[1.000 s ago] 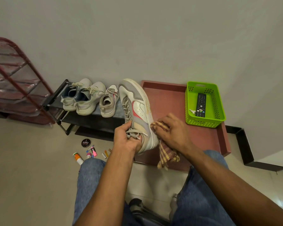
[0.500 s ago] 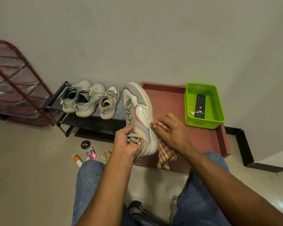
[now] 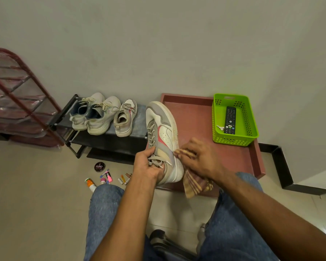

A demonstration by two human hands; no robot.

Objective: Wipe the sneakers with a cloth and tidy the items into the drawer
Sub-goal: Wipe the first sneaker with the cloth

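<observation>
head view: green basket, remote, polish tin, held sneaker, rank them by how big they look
1. held sneaker, though it is nearest the camera, so its lead over the basket is unsure
2. green basket
3. remote
4. polish tin

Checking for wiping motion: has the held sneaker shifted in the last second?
Yes: the held sneaker toe swung right, away from the rack sneaker, further over the red tray.

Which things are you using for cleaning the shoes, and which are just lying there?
For the job: the sneaker held by the left hand; the checked cloth under the right hand; three sneakers on the rack; small floor items; the red drawer.

Lying about: the green basket, the remote, the red shelf.
</observation>
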